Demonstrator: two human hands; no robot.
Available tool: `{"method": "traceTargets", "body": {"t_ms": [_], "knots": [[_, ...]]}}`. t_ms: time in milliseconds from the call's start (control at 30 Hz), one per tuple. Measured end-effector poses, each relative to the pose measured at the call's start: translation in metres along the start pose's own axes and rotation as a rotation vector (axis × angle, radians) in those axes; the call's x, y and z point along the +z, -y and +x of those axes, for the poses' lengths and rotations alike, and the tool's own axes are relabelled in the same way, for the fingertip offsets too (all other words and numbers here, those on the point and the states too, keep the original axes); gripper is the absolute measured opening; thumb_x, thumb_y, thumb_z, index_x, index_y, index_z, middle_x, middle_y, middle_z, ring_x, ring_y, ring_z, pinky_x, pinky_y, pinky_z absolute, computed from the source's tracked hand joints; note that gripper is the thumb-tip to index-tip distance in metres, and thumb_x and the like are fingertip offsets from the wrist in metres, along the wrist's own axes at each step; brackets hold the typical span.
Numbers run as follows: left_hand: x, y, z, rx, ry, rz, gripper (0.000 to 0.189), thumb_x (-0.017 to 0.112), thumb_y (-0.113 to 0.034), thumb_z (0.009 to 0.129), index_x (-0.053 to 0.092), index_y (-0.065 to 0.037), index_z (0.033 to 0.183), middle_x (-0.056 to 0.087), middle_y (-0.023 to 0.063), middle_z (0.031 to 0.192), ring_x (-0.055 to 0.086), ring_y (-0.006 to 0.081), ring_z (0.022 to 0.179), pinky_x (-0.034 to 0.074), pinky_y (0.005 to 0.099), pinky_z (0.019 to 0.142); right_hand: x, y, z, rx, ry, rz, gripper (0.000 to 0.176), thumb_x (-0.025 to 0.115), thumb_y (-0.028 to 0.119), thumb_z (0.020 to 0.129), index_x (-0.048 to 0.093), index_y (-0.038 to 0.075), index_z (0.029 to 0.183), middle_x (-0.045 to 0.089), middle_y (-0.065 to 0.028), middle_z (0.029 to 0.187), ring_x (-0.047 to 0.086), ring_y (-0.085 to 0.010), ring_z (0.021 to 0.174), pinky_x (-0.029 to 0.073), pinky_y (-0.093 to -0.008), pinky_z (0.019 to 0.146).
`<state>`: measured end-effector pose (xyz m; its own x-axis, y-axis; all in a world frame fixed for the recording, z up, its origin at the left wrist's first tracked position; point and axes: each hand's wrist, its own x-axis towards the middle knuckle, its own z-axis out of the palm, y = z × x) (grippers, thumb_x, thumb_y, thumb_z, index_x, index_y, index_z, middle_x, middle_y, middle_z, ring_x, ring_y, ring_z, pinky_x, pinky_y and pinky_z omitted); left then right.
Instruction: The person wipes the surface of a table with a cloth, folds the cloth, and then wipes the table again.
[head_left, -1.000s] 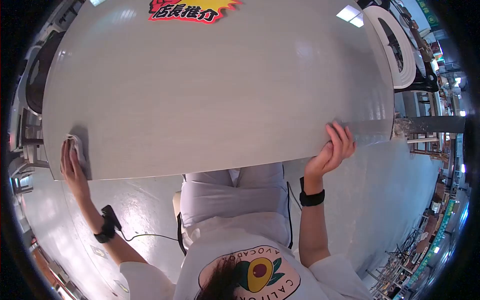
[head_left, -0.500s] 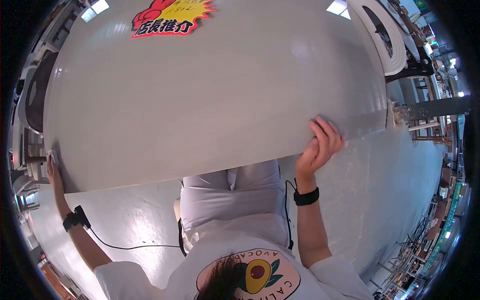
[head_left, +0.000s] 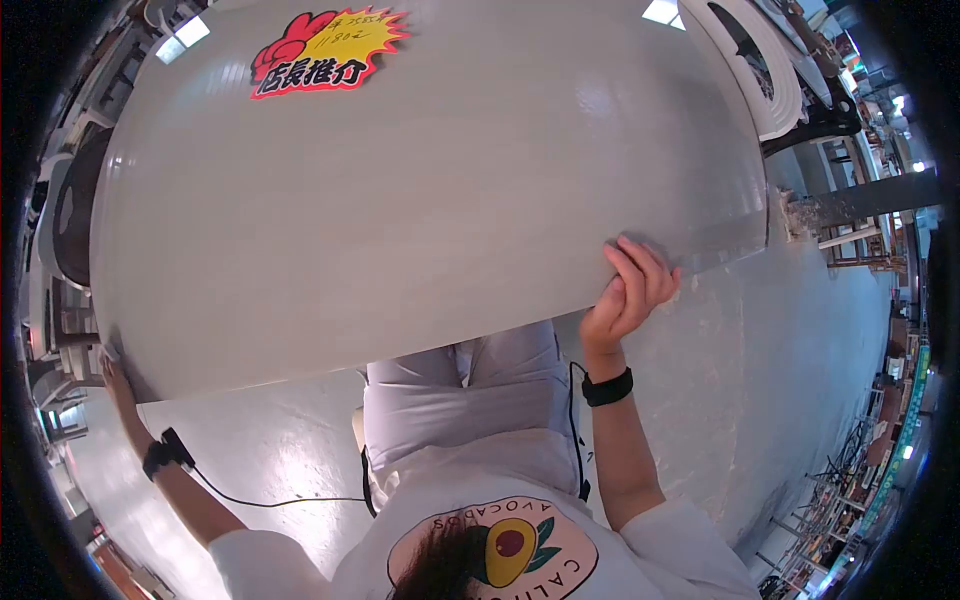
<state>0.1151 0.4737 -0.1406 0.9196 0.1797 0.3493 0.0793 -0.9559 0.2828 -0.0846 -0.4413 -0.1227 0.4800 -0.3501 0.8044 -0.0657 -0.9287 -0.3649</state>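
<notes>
A large grey tabletop (head_left: pixel 430 210) with a glossy surface spreads in front of me. My left hand (head_left: pixel 111 372) is at its far left edge, near the front corner, with a small white cloth (head_left: pixel 112 352) pressed under the fingers; the hand is small in view, so its grip shows only in part. On the right, my right hand (head_left: pixel 632 292) rests at the front edge, its bent fingers on the top and nothing seen in them. A red and yellow price sign (head_left: pixel 330 50) with handwriting lies toward the back left of the tabletop.
A white chair (head_left: pixel 765 75) stands against the right side, and a dark-backed chair (head_left: pixel 80 210) against the left. A dark beam (head_left: pixel 870 200) is at the far right. From my left wristband (head_left: pixel 160 455) a cable (head_left: pixel 270 500) runs to my waist. More furniture lines both sides.
My left hand has slid along the left edge toward me with the cloth. My right hand stays at the front edge. The view has shifted slightly, so the sign appears lower.
</notes>
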Motion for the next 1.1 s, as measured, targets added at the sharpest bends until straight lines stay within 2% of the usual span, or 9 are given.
{"method": "traceTargets", "body": {"t_ms": [67,100,200,267,400,467,600,733,1100], "knots": [[-0.008,-0.016,-0.018,-0.057,-0.017,-0.033,0.051,0.031,-0.034,0.103,0.041,-0.003,0.143,0.041,0.017,0.147,0.04,0.0309,0.135,0.031,0.0391,0.112,-0.001,-0.003,0.01,-0.003,-0.003,0.0,0.035,0.036,0.022,0.096,0.07,0.012,0.099,0.064,-0.0021,0.112,0.053,-0.0216,0.113,0.014,-0.0481,0.112],[-0.018,-0.043,-0.029,-0.281,0.051,-0.134,0.049,0.032,-0.03,0.102,0.041,-0.002,0.142,0.041,0.0183,0.147,0.043,0.0315,0.133,0.031,0.0395,0.112,-0.002,-0.003,0.013,0.001,-0.002,0.011,0.035,0.037,0.021,0.095,0.07,0.012,0.099,0.064,-0.0022,0.112,0.053,-0.0216,0.113,0.014,-0.0481,0.112],[-0.021,-0.035,-0.054,0.047,0.001,0.145,0.05,0.033,-0.031,0.102,0.042,-0.003,0.142,0.042,0.0187,0.146,0.04,0.0313,0.135,0.032,0.0397,0.112,0.0,-0.002,0.022,0.017,0.023,0.019,0.035,0.037,0.019,0.093,0.07,0.012,0.099,0.064,-0.0025,0.112,0.053,-0.0215,0.113,0.014,-0.0481,0.112],[-0.016,-0.063,-0.083,-0.04,-0.021,-0.06,0.05,0.033,-0.033,0.103,0.043,-0.003,0.141,0.043,0.0185,0.144,0.038,0.0315,0.136,0.031,0.0406,0.112,0.006,0.007,0.011,0.009,0.023,0.021,0.035,0.036,0.019,0.092,0.07,0.011,0.098,0.064,-0.0026,0.111,0.053,-0.0212,0.112,0.015,-0.0479,0.112],[-0.014,-0.195,-0.121,-0.038,-0.086,-0.295,0.048,0.032,-0.032,0.103,0.045,-0.004,0.139,0.044,0.0174,0.142,0.034,0.0322,0.137,0.026,0.0431,0.114,0.014,0.016,0.01,-0.01,-0.013,0.016,0.035,0.036,0.019,0.092,0.07,0.011,0.097,0.063,-0.002,0.11,0.053,-0.0204,0.112,0.015,-0.0473,0.112],[-0.013,-0.244,-0.13,0.342,-0.106,0.21,0.047,0.032,-0.033,0.103,0.047,-0.004,0.137,0.046,0.0135,0.142,0.036,0.0348,0.135,0.023,0.0456,0.114,0.014,0.015,0.008,-0.013,-0.02,0.003,0.035,0.036,0.02,0.092,0.069,0.011,0.097,0.063,-0.0017,0.11,0.053,-0.0202,0.112,0.015,-0.0472,0.111],[-0.007,-0.423,-0.151,0.214,-0.036,0.095,0.042,0.041,-0.024,0.099,0.05,-0.005,0.135,0.049,0.0125,0.14,0.039,0.0343,0.133,0.024,0.047,0.113,0.009,0.008,0.005,-0.011,-0.009,0.003,0.035,0.036,0.022,0.093,0.069,0.011,0.097,0.062,-0.0018,0.11,0.052,-0.0206,0.112,0.016,-0.0471,0.111],[-0.002,-0.542,-0.166,0.462,0.061,-0.015,0.048,0.05,-0.013,0.087,0.05,-0.003,0.134,0.05,0.0149,0.139,0.041,0.0338,0.132,0.027,0.0507,0.111,0.007,0.007,0.006,-0.002,-0.004,0.001,0.036,0.036,0.022,0.094,0.069,0.011,0.098,0.061,-0.0021,0.111,0.051,-0.0213,0.113,0.016,-0.0468,0.111],[0.019,-0.728,-0.224,0.834,0.357,-0.515,0.058,0.059,-0.025,0.08,0.049,-0.001,0.132,0.046,0.0174,0.14,0.041,0.0341,0.132,0.027,0.0498,0.112,0.003,0.005,0.008,0.025,0.02,0.021,0.037,0.035,0.031,0.099,0.069,0.016,0.102,0.06,0.0002,0.113,0.051,-0.0221,0.114,0.017,-0.0503,0.11]]}}
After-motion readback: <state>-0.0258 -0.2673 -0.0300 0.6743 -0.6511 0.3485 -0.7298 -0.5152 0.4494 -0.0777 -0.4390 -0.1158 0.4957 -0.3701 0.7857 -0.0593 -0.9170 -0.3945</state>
